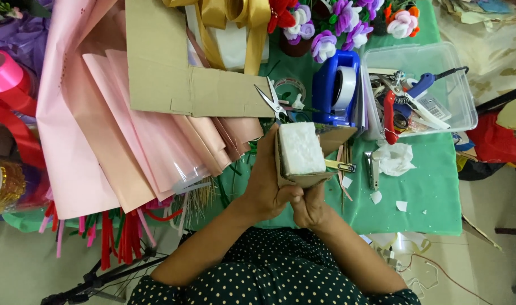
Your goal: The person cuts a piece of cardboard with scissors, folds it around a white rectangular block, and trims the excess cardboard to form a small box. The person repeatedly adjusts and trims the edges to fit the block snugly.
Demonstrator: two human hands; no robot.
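Both hands hold up a small brown cardboard holder (334, 136) with a white foam block (300, 148) set into it, above the green table cover (433, 186). My left hand (265, 183) wraps the holder's left side and underside. My right hand (310, 204) grips it from below, thumb against the bottom edge. The foam's top face points at the camera.
Pink and peach wrapping sheets (128, 141) and a cardboard piece (167, 62) lie at the left. Scissors (272, 100), a blue tape dispenser (337, 87), a clear tool box (422, 90), gold ribbon (235, 17), yarn flowers (337, 22) and paper scraps (395, 158) crowd the table.
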